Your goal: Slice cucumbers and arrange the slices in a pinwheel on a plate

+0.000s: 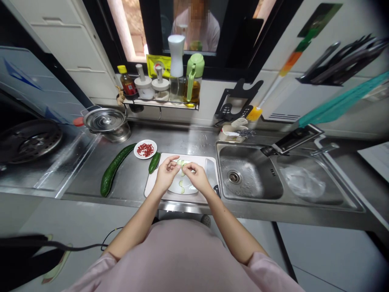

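Note:
Over a white cutting board point(158, 182) my left hand point(165, 174) and my right hand point(196, 175) are both closed in a pinch on pale green cucumber slices point(183, 163) held between them. Below the hands sits a small white plate point(188, 188) with a few slices on it. A knife point(210, 172) lies flat on the board's right side, by my right hand. A short cucumber piece point(154, 162) rests at the board's far left corner. A whole cucumber point(114, 168) lies on the steel counter to the left.
A small dish of red chopped bits point(145, 149) stands behind the board. A steel sink point(249, 174) with a faucet point(291, 140) lies right. A lidded pot point(105, 121) and a hob point(27, 140) are left. A condiment shelf point(161, 103) lines the back wall.

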`<state>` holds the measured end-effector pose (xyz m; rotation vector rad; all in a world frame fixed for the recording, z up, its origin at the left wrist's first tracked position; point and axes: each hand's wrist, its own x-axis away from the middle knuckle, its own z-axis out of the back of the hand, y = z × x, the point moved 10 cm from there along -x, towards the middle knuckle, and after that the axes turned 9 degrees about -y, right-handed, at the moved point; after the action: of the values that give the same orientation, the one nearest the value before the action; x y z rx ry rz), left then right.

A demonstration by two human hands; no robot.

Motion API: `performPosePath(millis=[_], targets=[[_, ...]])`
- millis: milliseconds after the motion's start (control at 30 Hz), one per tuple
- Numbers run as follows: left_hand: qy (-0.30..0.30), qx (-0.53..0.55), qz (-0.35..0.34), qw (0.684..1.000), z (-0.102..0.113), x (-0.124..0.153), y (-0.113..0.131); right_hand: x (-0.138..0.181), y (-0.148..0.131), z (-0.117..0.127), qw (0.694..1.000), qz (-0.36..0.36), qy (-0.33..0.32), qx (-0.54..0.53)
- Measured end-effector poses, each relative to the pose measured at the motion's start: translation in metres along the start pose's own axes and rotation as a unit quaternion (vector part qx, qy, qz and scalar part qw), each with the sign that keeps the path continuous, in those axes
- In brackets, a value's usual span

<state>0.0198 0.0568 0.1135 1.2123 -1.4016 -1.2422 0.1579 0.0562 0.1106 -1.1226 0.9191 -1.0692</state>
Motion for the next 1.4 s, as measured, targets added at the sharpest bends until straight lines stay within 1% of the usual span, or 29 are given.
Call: performPosePath(millis=[167, 233, 333, 467, 567, 633, 733, 900, 1033, 1133, 1267, 1400], targets=[[-0.001, 0.02, 0.026, 0.999, 0.003, -0.002, -0.015, -0.003, 0.013, -0.001, 0.999, -0.025, -0.016, -0.029], [-0.001, 0.03, 0.046, 0.998, 0.005, -0.002, -0.025, -0.004, 0.026, -0.003, 0.997, -0.053, -0.029, -0.043], [0.007, 0.034, 0.073, 0.997, 0.008, 0.0, -0.042, -0.004, 0.049, -0.008, 0.993, -0.085, -0.065, -0.052], [0.018, 0.02, 0.115, 0.993, 0.013, 0.006, -0.072, -0.001, 0.075, -0.012, 0.993, -0.084, -0.084, -0.009], [0.024, 0.016, 0.142, 0.99, 0.017, 0.012, -0.094, 0.002, 0.091, -0.013, 0.992, -0.09, -0.082, 0.024], [0.026, 0.011, 0.151, 0.988, 0.019, 0.014, -0.104, 0.004, 0.1, -0.012, 0.991, -0.098, -0.074, 0.048], [0.029, 0.001, 0.158, 0.987, 0.021, 0.017, -0.113, 0.006, 0.108, -0.013, 0.988, -0.109, -0.072, 0.079], [0.03, -0.023, 0.167, 0.985, 0.024, 0.019, -0.12, 0.008, 0.114, -0.014, 0.984, -0.113, -0.075, 0.114], [0.034, -0.08, 0.159, 0.984, 0.031, 0.021, -0.127, 0.01, 0.118, -0.017, 0.978, -0.123, -0.079, 0.147], [0.023, -0.146, 0.163, 0.976, 0.034, 0.023, -0.134, 0.013, 0.119, -0.02, 0.972, -0.128, -0.09, 0.174], [-0.005, -0.257, 0.192, 0.947, 0.035, 0.026, -0.142, 0.018, 0.121, -0.026, 0.952, -0.155, -0.123, 0.232], [-0.028, -0.338, 0.214, 0.916, 0.031, 0.03, -0.141, 0.02, 0.123, -0.031, 0.93, -0.179, -0.15, 0.284]])
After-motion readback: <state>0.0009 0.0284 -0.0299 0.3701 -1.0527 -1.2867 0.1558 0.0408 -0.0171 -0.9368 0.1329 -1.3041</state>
